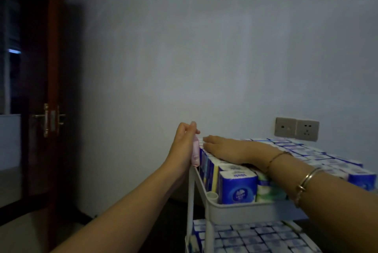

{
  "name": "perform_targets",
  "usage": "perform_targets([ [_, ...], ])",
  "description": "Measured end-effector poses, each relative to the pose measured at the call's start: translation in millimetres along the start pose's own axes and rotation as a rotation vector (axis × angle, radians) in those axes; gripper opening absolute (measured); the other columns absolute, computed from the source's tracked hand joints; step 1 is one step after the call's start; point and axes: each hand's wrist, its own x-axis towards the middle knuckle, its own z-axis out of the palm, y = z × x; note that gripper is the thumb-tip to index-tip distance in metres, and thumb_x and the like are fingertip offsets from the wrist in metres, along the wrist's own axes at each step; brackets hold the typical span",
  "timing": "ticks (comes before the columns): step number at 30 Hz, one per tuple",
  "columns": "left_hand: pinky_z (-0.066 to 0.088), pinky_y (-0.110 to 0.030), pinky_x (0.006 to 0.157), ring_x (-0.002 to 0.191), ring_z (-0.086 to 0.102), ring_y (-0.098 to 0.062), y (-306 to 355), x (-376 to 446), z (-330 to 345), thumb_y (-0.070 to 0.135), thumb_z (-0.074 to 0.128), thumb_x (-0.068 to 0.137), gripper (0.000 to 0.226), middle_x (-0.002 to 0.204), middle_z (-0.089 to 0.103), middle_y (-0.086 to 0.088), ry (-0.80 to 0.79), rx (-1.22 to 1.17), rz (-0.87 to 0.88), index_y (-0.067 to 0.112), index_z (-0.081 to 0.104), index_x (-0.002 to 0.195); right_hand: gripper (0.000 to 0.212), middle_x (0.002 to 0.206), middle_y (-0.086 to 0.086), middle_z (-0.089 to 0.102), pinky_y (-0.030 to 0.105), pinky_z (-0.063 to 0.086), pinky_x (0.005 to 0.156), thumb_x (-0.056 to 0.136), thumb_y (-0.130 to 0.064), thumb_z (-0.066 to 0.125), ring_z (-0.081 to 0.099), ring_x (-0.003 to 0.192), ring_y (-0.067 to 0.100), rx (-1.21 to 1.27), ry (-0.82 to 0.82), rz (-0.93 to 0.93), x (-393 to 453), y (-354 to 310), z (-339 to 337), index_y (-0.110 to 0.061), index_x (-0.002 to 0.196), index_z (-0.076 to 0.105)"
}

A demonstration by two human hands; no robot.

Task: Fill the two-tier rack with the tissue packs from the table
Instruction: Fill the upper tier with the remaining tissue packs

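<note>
A white two-tier rack (231, 208) stands at the lower right, both tiers packed with blue-and-white tissue packs (237, 188). My left hand (183, 146) holds a pink tissue pack (52, 151) upright against the rack's far left edge, thumb and fingers pinching its top. My right hand (223, 149) lies flat, palm down, on top of the upper tier's packs beside it. The lower tier's packs (253, 236) show below. The table is out of view.
A pale wall runs behind the rack, with two grey wall sockets (296, 129) above the upper tier. A dark wooden door with a metal handle (49, 119) stands at the left. The floor below is dim.
</note>
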Motion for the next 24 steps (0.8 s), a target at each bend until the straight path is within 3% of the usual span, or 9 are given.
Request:
perform_targets([
  [3, 0.044, -0.041, 0.085, 0.095, 0.05, -0.024, -1, 3, 7, 0.008, 0.039, 0.096, 0.016, 0.1, 0.051, -0.003, 0.053, -0.036, -0.012, 0.022, 0.046, 0.093, 0.044, 0.144, 0.014, 0.042, 0.04, 0.028, 0.112, 0.102, -0.028, 0.025, 0.042, 0.129, 0.025, 0.001, -0.005, -0.007, 3, 6, 0, -0.008, 0.137, 0.041],
  [7, 0.042, -0.048, 0.1, 0.111, 0.05, -0.031, -2, 3, 14, 0.004, 0.038, 0.095, 0.025, 0.125, 0.045, -0.01, 0.045, -0.02, -0.018, 0.018, 0.042, 0.115, 0.047, 0.146, 0.012, 0.039, 0.043, 0.026, 0.113, 0.102, -0.033, 0.024, 0.04, 0.132, 0.025, 0.003, -0.028, -0.015, 5, 15, 0, -0.011, 0.141, 0.037],
  [10, 0.041, -0.043, 0.1, 0.116, 0.048, -0.027, 0, 1, 22, 0.004, 0.036, 0.097, 0.027, 0.13, 0.04, -0.007, 0.024, 0.014, -0.046, 0.018, 0.034, 0.119, 0.053, 0.156, 0.007, 0.024, 0.044, 0.016, 0.117, 0.101, -0.039, 0.021, 0.025, 0.142, 0.021, -0.034, -0.077, 0.009, 5, 22, -4, -0.016, 0.149, 0.022],
  [12, 0.046, -0.034, 0.091, 0.111, 0.05, -0.024, 1, -2, 24, 0.003, 0.034, 0.097, 0.026, 0.128, 0.038, -0.007, 0.01, 0.073, -0.087, 0.019, 0.03, 0.118, 0.054, 0.158, 0.005, 0.019, 0.043, 0.013, 0.118, 0.102, -0.04, 0.02, 0.02, 0.144, 0.02, -0.032, -0.081, 0.024, 1, 21, -5, -0.018, 0.151, 0.018],
  [15, 0.046, -0.009, 0.053, 0.081, 0.051, -0.009, -2, -10, 20, 0.004, 0.035, 0.099, 0.029, 0.118, 0.039, -0.007, -0.013, 0.164, -0.16, 0.015, 0.028, 0.124, 0.051, 0.157, 0.007, 0.021, 0.041, 0.014, 0.118, 0.103, -0.035, 0.02, 0.022, 0.143, 0.022, -0.014, -0.05, 0.02, -1, 15, -1, -0.014, 0.15, 0.02],
  [16, 0.045, -0.008, 0.051, 0.082, 0.053, -0.009, -2, -11, 18, 0.007, 0.037, 0.099, 0.035, 0.12, 0.041, -0.008, -0.045, 0.199, -0.189, 0.014, 0.027, 0.132, 0.051, 0.156, 0.009, 0.022, 0.041, 0.015, 0.118, 0.103, -0.034, 0.02, 0.023, 0.143, 0.023, -0.009, -0.047, 0.021, 0, 14, -1, -0.014, 0.149, 0.021],
  [20, 0.037, -0.02, 0.083, 0.13, 0.043, -0.024, 7, -16, 17, 0.017, 0.038, 0.101, 0.055, 0.151, 0.03, -0.011, -0.069, 0.294, -0.23, 0.011, 0.012, 0.15, 0.051, 0.154, 0.008, 0.028, 0.041, 0.02, 0.116, 0.103, -0.037, 0.02, 0.03, 0.139, 0.023, -0.001, -0.038, 0.021, -7, 11, -1, -0.015, 0.148, 0.026],
  [22, 0.031, -0.021, 0.085, 0.133, 0.039, -0.022, 13, -25, 18, 0.029, 0.037, 0.102, 0.06, 0.155, 0.025, -0.008, -0.068, 0.304, -0.197, 0.017, 0.006, 0.152, 0.051, 0.152, 0.006, 0.033, 0.038, 0.024, 0.114, 0.102, -0.039, 0.02, 0.036, 0.136, 0.023, -0.015, -0.003, 0.013, -17, 10, -5, -0.016, 0.147, 0.03],
  [24, 0.034, -0.02, 0.083, 0.117, 0.048, -0.012, 18, -36, 15, 0.037, 0.036, 0.101, 0.06, 0.151, 0.03, -0.003, -0.061, 0.347, -0.153, 0.022, 0.008, 0.151, 0.049, 0.149, 0.006, 0.038, 0.036, 0.028, 0.111, 0.102, -0.039, 0.023, 0.04, 0.132, 0.024, 0.025, 0.078, 0.029, -25, 11, -9, -0.016, 0.143, 0.035],
])
